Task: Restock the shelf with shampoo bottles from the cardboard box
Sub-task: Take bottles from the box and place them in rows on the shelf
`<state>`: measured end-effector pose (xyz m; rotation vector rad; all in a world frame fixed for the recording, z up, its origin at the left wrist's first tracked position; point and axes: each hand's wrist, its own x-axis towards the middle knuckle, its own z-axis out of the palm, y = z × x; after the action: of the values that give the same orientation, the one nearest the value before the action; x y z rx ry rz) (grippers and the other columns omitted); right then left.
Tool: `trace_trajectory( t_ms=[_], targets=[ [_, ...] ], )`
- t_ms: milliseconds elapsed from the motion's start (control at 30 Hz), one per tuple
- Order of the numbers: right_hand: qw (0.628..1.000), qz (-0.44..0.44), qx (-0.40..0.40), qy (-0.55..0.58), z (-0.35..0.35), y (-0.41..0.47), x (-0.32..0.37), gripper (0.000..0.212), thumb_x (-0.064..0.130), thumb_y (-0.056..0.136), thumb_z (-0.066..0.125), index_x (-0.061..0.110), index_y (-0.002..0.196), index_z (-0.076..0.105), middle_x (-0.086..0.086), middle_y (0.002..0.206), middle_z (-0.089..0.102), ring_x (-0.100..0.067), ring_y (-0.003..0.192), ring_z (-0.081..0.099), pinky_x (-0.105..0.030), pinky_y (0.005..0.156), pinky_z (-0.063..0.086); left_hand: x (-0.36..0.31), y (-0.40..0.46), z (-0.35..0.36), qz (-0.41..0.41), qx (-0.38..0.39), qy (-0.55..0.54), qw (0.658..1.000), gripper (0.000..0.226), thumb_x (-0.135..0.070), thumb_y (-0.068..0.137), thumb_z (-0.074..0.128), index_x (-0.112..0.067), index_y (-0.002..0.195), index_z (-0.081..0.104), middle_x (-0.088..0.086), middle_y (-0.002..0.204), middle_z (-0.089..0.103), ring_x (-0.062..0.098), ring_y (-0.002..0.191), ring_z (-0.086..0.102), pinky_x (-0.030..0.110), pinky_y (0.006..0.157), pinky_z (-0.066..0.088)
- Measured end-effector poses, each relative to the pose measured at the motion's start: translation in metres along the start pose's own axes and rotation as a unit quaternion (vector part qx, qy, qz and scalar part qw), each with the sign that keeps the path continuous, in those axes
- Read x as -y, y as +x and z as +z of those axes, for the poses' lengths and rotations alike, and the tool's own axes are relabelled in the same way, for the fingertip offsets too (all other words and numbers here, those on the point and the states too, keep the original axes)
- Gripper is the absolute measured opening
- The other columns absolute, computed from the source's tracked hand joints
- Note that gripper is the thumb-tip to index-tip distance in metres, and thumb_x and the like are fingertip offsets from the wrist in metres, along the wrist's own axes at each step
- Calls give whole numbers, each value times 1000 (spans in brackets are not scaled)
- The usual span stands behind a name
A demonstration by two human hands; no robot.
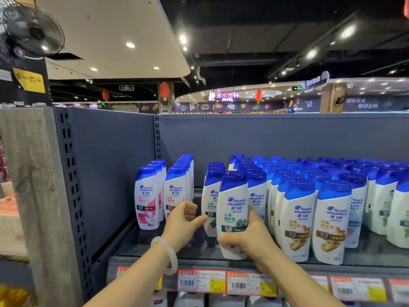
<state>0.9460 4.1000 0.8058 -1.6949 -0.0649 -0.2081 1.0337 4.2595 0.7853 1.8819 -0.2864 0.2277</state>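
Note:
My right hand (245, 238) grips a white shampoo bottle (233, 209) with a blue cap and green label, upright at the front edge of the dark shelf (143, 244). My left hand (182, 220), with a pale bangle on its wrist, is loosely curled and holds nothing; its thumb touches the green-label bottle (209, 209) standing just behind the held one. Two rows of pink-label bottles (147, 202) stand to the left. Rows of yellow-label bottles (296, 220) and other blue-capped bottles fill the shelf to the right. No cardboard box is in view.
A grey back panel (265, 136) and a slotted upright (68, 173) bound the shelf. Price tags (201, 281) line its front edge, with more bottles on the shelf below. A wooden post (33, 173) stands at the left. The store aisle shows beyond.

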Motion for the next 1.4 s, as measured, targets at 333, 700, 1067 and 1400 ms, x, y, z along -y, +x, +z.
trace_trajectory(
  t_ms=[333, 700, 1067, 1400],
  targets=[
    [999, -19, -40, -27, 27, 27, -25, 63, -4, 64, 77, 16, 111, 41, -5, 103, 61, -10, 90, 60, -17, 68, 52, 12, -13, -16, 27, 74, 54, 995, 32, -12, 90, 56, -23, 119, 47, -6, 114, 55, 8, 105, 53, 15, 84, 47],
    [994, -30, -27, -101, 31, 34, -28, 67, 8, 68, 77, 21, 110, 27, 2, 107, 50, -3, 95, 55, -11, 68, 50, 21, -8, -1, 20, 167, 42, 985, 100, -28, 53, 80, -23, 140, 30, -4, 132, 50, 13, 122, 50, 37, 97, 50],
    [961, -1, -117, -250, 44, 30, -32, 84, 31, 66, 78, 15, 131, 26, -7, 127, 36, -22, 122, 41, -33, 103, 42, 16, -13, 7, 87, 170, 71, 979, 79, -25, 59, 77, -30, 129, 41, -9, 125, 54, 6, 120, 51, 29, 101, 47],
    [982, 24, -37, -183, 38, 36, -32, 79, 25, 76, 70, 17, 136, 18, -1, 129, 52, -18, 119, 52, -34, 99, 45, 13, -16, 10, 106, 180, 64, 976, 75, -12, 73, 74, -33, 134, 35, -15, 128, 54, 2, 119, 52, 16, 94, 48]
  ],
)
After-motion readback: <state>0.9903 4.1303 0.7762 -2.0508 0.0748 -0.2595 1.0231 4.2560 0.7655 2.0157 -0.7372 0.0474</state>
